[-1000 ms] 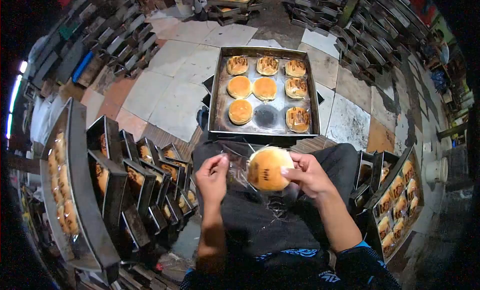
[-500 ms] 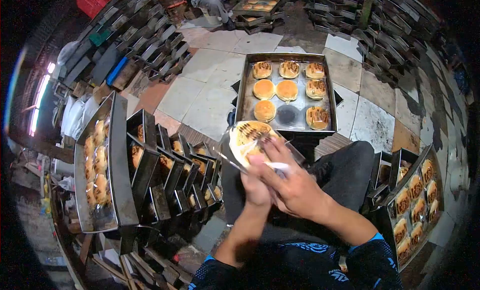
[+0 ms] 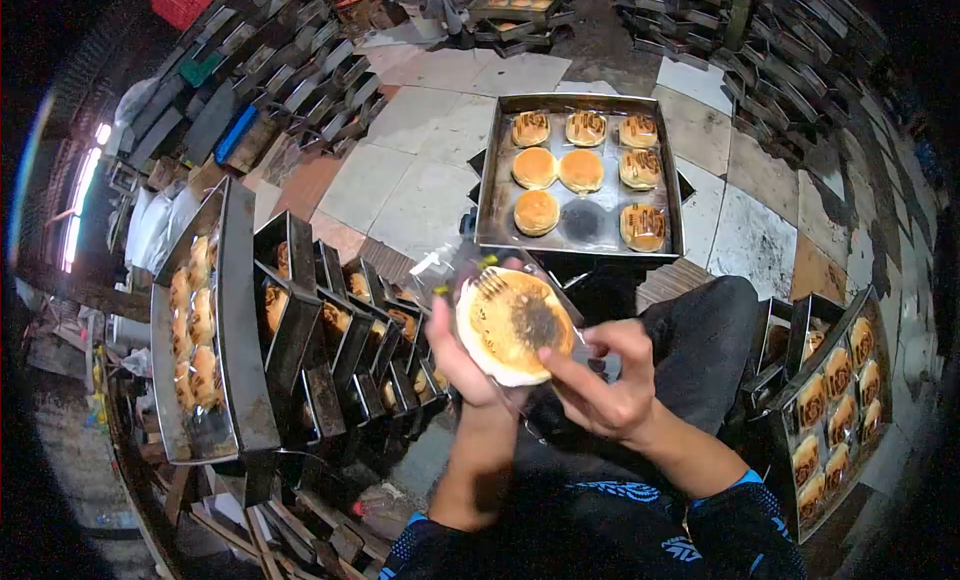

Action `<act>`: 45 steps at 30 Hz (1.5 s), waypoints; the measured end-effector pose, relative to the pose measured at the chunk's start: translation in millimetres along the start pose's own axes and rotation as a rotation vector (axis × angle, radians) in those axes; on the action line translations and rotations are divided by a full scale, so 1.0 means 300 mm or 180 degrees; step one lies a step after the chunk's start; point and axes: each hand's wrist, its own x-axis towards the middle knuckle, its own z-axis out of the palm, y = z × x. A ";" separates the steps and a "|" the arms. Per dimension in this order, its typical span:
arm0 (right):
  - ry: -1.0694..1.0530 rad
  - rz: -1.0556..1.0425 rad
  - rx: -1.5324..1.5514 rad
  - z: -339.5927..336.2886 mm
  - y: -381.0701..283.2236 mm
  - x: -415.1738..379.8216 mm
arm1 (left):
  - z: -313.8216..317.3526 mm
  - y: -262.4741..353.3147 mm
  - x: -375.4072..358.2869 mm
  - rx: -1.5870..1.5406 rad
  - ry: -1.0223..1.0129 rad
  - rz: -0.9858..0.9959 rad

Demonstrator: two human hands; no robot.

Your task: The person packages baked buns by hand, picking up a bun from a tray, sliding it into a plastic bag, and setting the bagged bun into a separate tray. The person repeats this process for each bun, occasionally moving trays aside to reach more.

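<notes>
A round, flat bun (image 3: 515, 325) with dark marks on its top lies in clear plastic wrap. My left hand (image 3: 462, 365) is closed round its left side and underside, partly hidden by the bun. At the right edge, my right hand (image 3: 615, 385) has thumb and fingers pinched on the clear wrap, one fingertip against the bun. Just beyond my hands stands a metal tray (image 3: 488, 205) holding several buns, some wrapped and marked, others plain. A dark round spot (image 3: 580, 220) shows in its front row.
Tilted trays of wrapped buns stand at the left (image 3: 245, 350) and right (image 3: 862, 470). Stacked metal trays (image 3: 325, 325) fill the left side, with more along both walls. Another bun tray (image 3: 515, 2) and a person (image 3: 430, 0) are at the back.
My right hand has moved off the bun's top to its right edge. More of the bun's face shows. The view has shifted slightly.
</notes>
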 end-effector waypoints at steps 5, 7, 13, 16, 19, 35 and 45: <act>0.0608 0.0041 -0.0069 0.034 0.009 0.003 | 0.024 -0.073 -0.043 0.0017 -0.0861 0.0078; 0.0645 0.0119 -0.0034 0.026 0.007 0.020 | 0.057 -0.118 -0.082 0.0853 -0.0787 0.0375; 0.0167 0.0183 0.0342 0.025 -0.004 -0.009 | 0.034 -0.036 -0.035 0.0097 -0.0696 0.0149; -0.0147 0.1010 0.0689 -0.039 -0.027 0.079 | 0.015 -0.031 -0.041 0.0153 -0.0862 0.0059; -0.0390 0.1364 0.0529 -0.042 -0.021 0.110 | 0.004 -0.055 -0.036 0.0421 -0.0523 0.0538; -0.0831 0.1318 0.0840 -0.017 -0.022 0.156 | 0.035 -0.015 -0.060 0.0823 -0.0145 0.0564; -0.1192 0.1082 0.0654 0.019 -0.024 0.191 | 0.009 0.056 -0.025 0.0390 0.0183 0.0533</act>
